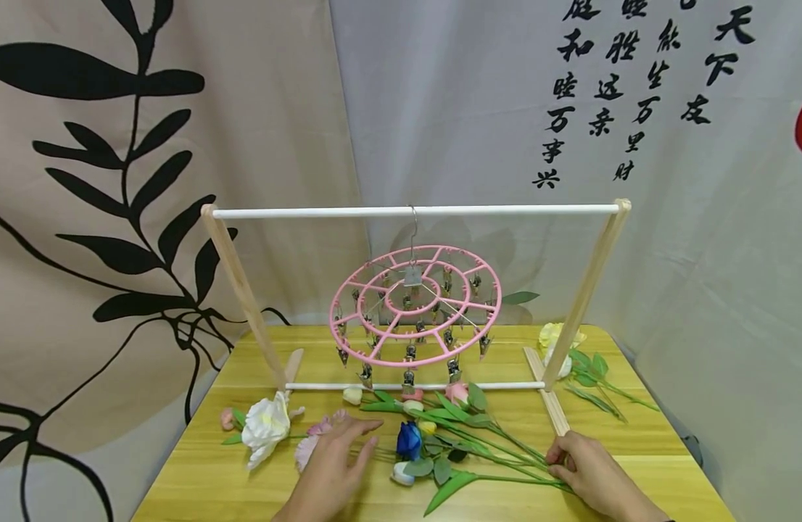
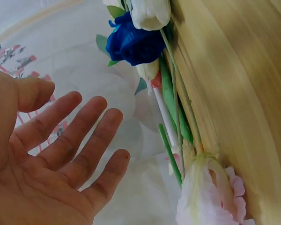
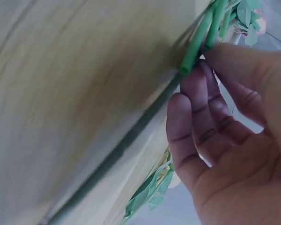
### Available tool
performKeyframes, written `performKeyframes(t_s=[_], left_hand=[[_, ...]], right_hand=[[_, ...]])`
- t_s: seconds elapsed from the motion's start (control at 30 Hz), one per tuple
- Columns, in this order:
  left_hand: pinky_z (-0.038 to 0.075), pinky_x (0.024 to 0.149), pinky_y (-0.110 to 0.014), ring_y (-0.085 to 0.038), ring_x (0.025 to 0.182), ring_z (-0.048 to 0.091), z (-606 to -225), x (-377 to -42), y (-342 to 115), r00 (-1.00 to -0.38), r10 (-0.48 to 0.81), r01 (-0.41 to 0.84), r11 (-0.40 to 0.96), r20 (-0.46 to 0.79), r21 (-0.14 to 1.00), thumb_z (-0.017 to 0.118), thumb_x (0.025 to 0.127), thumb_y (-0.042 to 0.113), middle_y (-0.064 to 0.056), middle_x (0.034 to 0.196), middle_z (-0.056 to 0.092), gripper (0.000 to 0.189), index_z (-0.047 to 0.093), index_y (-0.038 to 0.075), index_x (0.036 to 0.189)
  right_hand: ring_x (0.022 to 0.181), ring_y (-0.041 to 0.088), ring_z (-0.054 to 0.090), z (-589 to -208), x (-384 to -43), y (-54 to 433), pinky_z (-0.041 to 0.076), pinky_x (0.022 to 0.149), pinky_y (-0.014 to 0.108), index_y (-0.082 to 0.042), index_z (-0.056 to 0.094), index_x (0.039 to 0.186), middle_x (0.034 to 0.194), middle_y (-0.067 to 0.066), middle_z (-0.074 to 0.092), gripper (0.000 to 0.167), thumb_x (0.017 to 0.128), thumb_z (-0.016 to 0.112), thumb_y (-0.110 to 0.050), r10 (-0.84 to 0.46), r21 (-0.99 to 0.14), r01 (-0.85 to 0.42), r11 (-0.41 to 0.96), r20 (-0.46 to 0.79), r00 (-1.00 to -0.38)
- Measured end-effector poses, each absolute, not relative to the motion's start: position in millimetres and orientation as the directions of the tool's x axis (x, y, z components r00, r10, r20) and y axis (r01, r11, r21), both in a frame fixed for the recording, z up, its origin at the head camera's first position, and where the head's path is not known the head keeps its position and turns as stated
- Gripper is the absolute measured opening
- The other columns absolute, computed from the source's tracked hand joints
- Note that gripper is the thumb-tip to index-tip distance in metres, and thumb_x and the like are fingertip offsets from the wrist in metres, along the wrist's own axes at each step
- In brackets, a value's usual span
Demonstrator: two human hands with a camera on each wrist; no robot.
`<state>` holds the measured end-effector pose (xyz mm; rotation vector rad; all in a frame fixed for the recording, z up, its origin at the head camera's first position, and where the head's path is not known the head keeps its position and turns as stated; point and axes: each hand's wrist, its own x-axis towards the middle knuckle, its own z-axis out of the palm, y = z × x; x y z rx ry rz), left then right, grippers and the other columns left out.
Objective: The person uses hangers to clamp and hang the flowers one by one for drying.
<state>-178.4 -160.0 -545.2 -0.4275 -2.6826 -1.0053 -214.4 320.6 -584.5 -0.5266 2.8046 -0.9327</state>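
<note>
My left hand (image 1: 334, 464) hovers with spread, relaxed fingers over pale pink flowers (image 1: 307, 451); its palm holds nothing in the left wrist view. My right hand (image 1: 593, 475) is at the cut ends of several artificial flowers, where its thumb and fingers pinch a green stem (image 3: 196, 44); the thumb partly hides the contact. A longer dark stem (image 3: 126, 140) runs past those fingertips. Between the hands lie a blue rose (image 1: 409, 441), a white tulip (image 1: 402, 474), a pink rose (image 1: 457, 393) and green leaves (image 1: 452, 490).
Over the table (image 1: 205, 471) stands a wooden frame with a white top rod (image 1: 505, 210). From it hangs a round pink clip hanger (image 1: 414, 362) with metal clips. A white flower (image 1: 266, 428) lies at left; yellow flowers (image 1: 551, 335) lie behind the right post (image 1: 586, 297).
</note>
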Motion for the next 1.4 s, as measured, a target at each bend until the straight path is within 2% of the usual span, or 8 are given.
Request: performKeyframes(t_s=[0.2, 0.47, 0.53, 0.73, 0.8, 1.0, 1.2, 1.4], left_hand=[[0.071, 0.101, -0.04, -0.019, 0.119, 0.082, -550, -177, -157, -0.924, 0.198, 0.367, 0.707, 0.328, 0.605, 0.079, 0.112, 0.013, 0.002, 0.129, 0.085, 0.026, 0.082, 0.017, 0.138], [0.072, 0.096, -0.04, -0.011, 0.112, 0.081, -550, -174, -158, -0.918, 0.196, 0.379, 0.688, 0.345, 0.619, 0.077, 0.114, 0.014, 0.005, 0.124, 0.086, 0.022, 0.083, 0.017, 0.135], [0.072, 0.096, -0.041, -0.011, 0.112, 0.081, -549, -174, -159, -0.925, 0.19, 0.366, 0.683, 0.33, 0.632, 0.077, 0.115, 0.016, 0.006, 0.123, 0.086, 0.022, 0.083, 0.017, 0.135], [0.071, 0.095, -0.04, -0.013, 0.112, 0.081, -548, -174, -158, -0.928, 0.191, 0.359, 0.693, 0.321, 0.625, 0.077, 0.114, 0.016, 0.004, 0.125, 0.086, 0.023, 0.083, 0.017, 0.137], [0.071, 0.095, -0.039, -0.015, 0.113, 0.081, -547, -174, -155, -0.92, 0.204, 0.375, 0.703, 0.335, 0.604, 0.078, 0.114, 0.015, 0.004, 0.126, 0.085, 0.025, 0.082, 0.018, 0.138], [0.072, 0.099, -0.042, -0.018, 0.118, 0.082, -540, -174, -141, -0.863, 0.284, 0.485, 0.701, 0.419, 0.523, 0.08, 0.112, 0.015, 0.002, 0.131, 0.085, 0.027, 0.083, 0.019, 0.139], [0.072, 0.1, -0.041, -0.016, 0.12, 0.082, -533, -176, -124, -0.81, 0.36, 0.57, 0.671, 0.463, 0.474, 0.081, 0.113, 0.018, 0.003, 0.132, 0.084, 0.029, 0.081, 0.02, 0.141], [0.07, 0.096, -0.031, -0.012, 0.115, 0.08, -531, -181, -107, -0.675, 0.43, 0.692, 0.65, 0.599, 0.313, 0.09, 0.105, 0.016, 0.004, 0.129, 0.083, 0.034, 0.081, 0.019, 0.138]], right_hand=[[0.078, -0.006, 0.055, -591, -216, 317, 0.054, 0.065, 0.022, -0.013, 0.076, 0.104, 0.097, -0.006, 0.067, 0.014, 0.104, 0.085, -0.002, -0.374, -0.549, -0.328, 0.769, 0.031, -0.927], [0.085, -0.01, 0.052, -603, -214, 307, 0.053, 0.065, 0.022, -0.013, 0.067, 0.109, 0.1, -0.008, 0.063, 0.03, 0.101, 0.083, 0.011, -0.365, -0.41, -0.495, 0.766, 0.356, -0.86], [0.084, -0.01, 0.051, -603, -215, 304, 0.053, 0.064, 0.021, -0.013, 0.066, 0.111, 0.1, -0.008, 0.063, 0.031, 0.101, 0.083, 0.011, -0.332, -0.39, -0.488, 0.781, 0.403, -0.853], [0.082, -0.01, 0.05, -594, -218, 297, 0.052, 0.064, 0.021, -0.015, 0.068, 0.114, 0.102, -0.009, 0.064, 0.023, 0.107, 0.079, 0.005, -0.238, -0.407, -0.405, 0.819, 0.401, -0.884], [0.083, -0.009, 0.051, -591, -218, 295, 0.051, 0.064, 0.021, -0.015, 0.069, 0.113, 0.102, -0.009, 0.064, 0.024, 0.106, 0.08, 0.005, -0.232, -0.392, -0.417, 0.82, 0.438, -0.869], [0.082, -0.009, 0.051, -579, -220, 284, 0.05, 0.061, 0.02, -0.012, 0.07, 0.112, 0.102, -0.006, 0.068, 0.032, 0.099, 0.085, 0.012, -0.278, -0.343, -0.53, 0.775, 0.569, -0.774], [0.078, -0.01, 0.047, -562, -217, 268, 0.047, 0.06, 0.017, -0.012, 0.071, 0.112, 0.101, -0.008, 0.068, 0.034, 0.096, 0.086, 0.013, -0.315, -0.336, -0.585, 0.738, 0.595, -0.739], [0.078, -0.011, 0.048, -548, -214, 251, 0.046, 0.06, 0.015, -0.015, 0.072, 0.114, 0.103, -0.01, 0.07, 0.035, 0.098, 0.086, 0.012, -0.353, -0.324, -0.617, 0.718, 0.595, -0.723]])
